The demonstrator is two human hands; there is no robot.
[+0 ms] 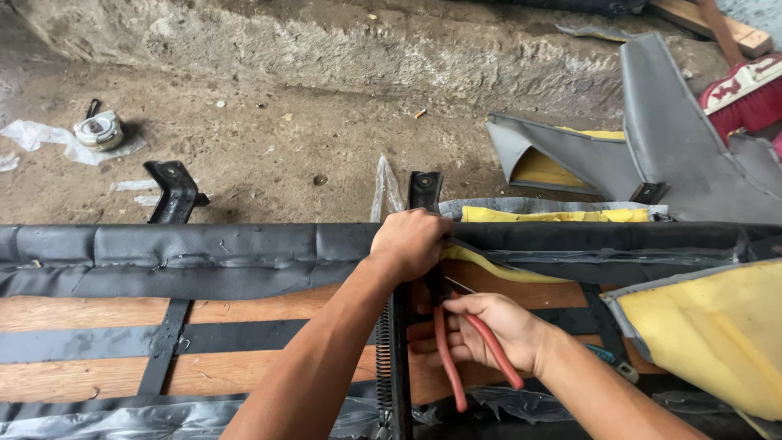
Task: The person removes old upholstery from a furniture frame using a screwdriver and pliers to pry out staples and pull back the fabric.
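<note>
**A:** Head view, looking down. What has each hand got?

**B:** The right hand (489, 330) is closed round the red handles of a pair of pliers (468, 350). The handles point down toward the camera; the nose runs up under the left hand and I cannot see its tip.

**A:** And the left?

**B:** The left hand (411, 242) is curled shut over the edge of the black cover (204, 253), gripping it at the spot where a black metal bracket (424, 190) stands up behind the seat frame. The knuckles face the camera, so exactly what the fingers pinch is hidden.

**A:** Where does all this lie?

**B:** On an upturned seat base with wooden boards (98, 314) crossed by black metal straps (163, 342). A coil spring (384, 358) runs beside a vertical black bar just below the left wrist, right next to the pliers.

**A:** Anything peeled back?

**B:** To the right of the left hand the cover is lifted and yellow foam (554, 215) shows along the edge. A bigger piece of yellow foam (709, 334) with grey trim lies at the right.

**A:** And beyond the seat?

**B:** Dirt ground. A second black bracket (173, 189) stands at the left, a tape measure (99, 130) lies on clear plastic far left, and grey cover pieces (676, 147) lie at the upper right.
</note>
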